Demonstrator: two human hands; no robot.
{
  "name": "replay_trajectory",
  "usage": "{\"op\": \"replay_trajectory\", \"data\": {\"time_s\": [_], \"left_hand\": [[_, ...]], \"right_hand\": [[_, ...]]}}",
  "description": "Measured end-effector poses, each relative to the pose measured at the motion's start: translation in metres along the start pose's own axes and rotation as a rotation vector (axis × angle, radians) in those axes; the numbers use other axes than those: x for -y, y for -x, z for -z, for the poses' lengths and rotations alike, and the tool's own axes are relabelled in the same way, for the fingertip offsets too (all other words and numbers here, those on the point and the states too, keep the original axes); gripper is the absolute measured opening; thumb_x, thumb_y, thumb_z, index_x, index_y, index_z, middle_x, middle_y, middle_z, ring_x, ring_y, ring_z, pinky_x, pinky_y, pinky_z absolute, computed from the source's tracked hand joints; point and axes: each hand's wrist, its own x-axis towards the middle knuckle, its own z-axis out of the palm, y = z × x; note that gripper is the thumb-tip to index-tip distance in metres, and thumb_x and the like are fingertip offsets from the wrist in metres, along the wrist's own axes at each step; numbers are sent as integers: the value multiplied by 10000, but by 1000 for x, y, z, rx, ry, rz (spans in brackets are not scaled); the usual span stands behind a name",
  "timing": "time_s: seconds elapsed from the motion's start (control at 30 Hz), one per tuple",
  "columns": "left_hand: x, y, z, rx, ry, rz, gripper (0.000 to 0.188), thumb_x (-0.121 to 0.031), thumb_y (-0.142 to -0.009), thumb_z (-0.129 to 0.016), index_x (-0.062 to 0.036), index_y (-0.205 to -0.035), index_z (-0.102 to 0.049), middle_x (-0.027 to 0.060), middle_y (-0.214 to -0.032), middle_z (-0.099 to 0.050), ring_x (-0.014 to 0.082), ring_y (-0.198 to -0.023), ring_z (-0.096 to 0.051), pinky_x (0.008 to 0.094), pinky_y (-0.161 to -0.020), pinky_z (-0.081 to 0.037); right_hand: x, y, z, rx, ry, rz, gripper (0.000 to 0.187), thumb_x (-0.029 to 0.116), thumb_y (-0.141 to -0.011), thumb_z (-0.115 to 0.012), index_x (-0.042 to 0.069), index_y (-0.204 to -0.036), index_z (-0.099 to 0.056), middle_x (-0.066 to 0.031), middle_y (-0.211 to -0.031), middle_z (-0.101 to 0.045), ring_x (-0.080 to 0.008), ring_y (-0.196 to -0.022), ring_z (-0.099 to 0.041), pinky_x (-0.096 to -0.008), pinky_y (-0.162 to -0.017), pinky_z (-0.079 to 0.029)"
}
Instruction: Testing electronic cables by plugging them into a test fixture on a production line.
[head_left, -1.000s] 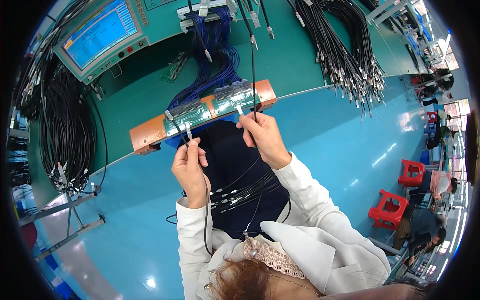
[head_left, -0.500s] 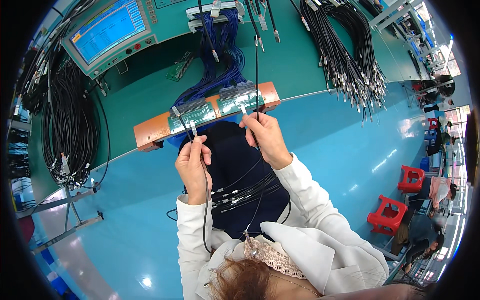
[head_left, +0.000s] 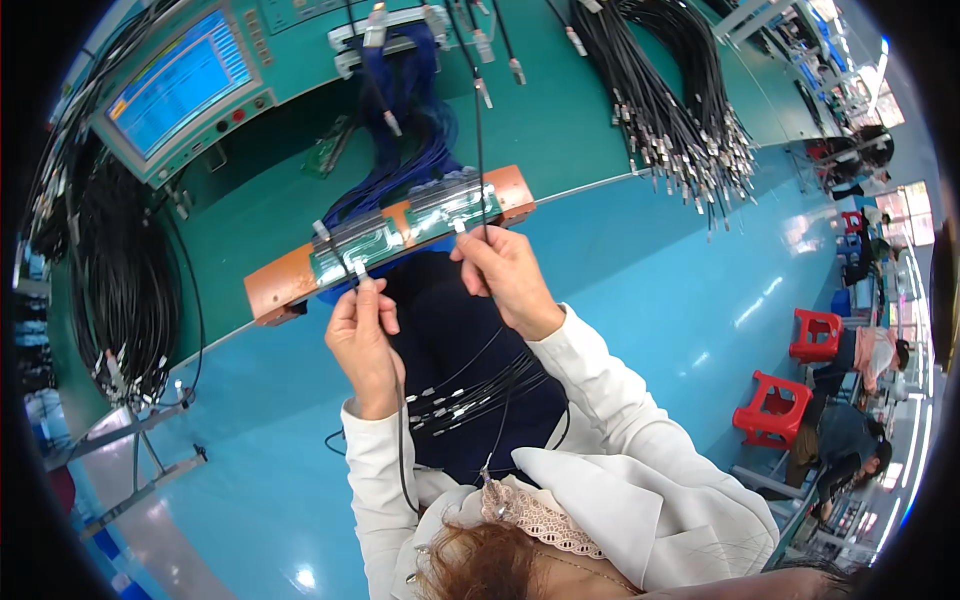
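My left hand (head_left: 366,345) is closed on the connector end of a black cable (head_left: 401,440), between thumb and forefinger. That end meets the front edge of the left green circuit board (head_left: 340,252). My right hand (head_left: 512,280) pinches another cable connector (head_left: 460,227) at the front of the right green circuit board (head_left: 425,210). Both boards are mounted on an orange-brown block (head_left: 275,288) at the bench edge. Whether the connectors are fully seated cannot be made out. Bundled blue wires (head_left: 400,150) run from the boards toward the back.
A tester with a lit screen (head_left: 180,85) stands at the back left. Black cable bundles hang at the left (head_left: 125,270) and lie at the right (head_left: 680,110). More cables (head_left: 480,395) rest across my lap. Red stools (head_left: 773,410) and seated people are at the right.
The whole bench has shifted left in the picture as the view moved. Both hands keep their grip on the connectors at the boards, with little visible change between them.
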Motion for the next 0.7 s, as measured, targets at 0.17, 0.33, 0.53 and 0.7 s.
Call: {"op": "replay_trajectory", "data": {"time_s": [0.17,0.33,0.53,0.7], "left_hand": [[3,-3,4,-20,-56,-25,195,-148,-913,-584,41,-885,-625,22,-649,-559,45,-488,-421,175,-462,-318],[6,-3,0,7,-32,-38,191,-145,-907,-593,38,-866,-630,31,-647,-571,56,-475,-436,182,-470,-335],[-2,2,14,26,-51,-18,225,-158,-917,-576,48,-976,-647,77,-797,-645,114,-646,-577,223,-612,-439],[-48,17,92,-124,-186,-271,245,-179,-950,-514,31,-1030,-612,-12,-660,-527,55,-577,-461,192,-533,-362]], "right_hand": [[0,-1,-2,14,8,4,198,174,-927,-526,31,-793,-562,-8,-520,-508,-59,-439,-436,-193,-423,-297],[0,-2,5,27,-5,37,211,190,-931,-532,31,-794,-556,-19,-511,-510,-64,-432,-440,-196,-421,-301],[-3,-3,1,43,94,64,198,206,-932,-532,35,-844,-579,-16,-603,-553,-54,-465,-426,-187,-421,-297],[5,35,74,-163,12,289,286,271,-980,-437,28,-1077,-554,-32,-706,-584,-17,-468,-348,-185,-412,-291]]}}
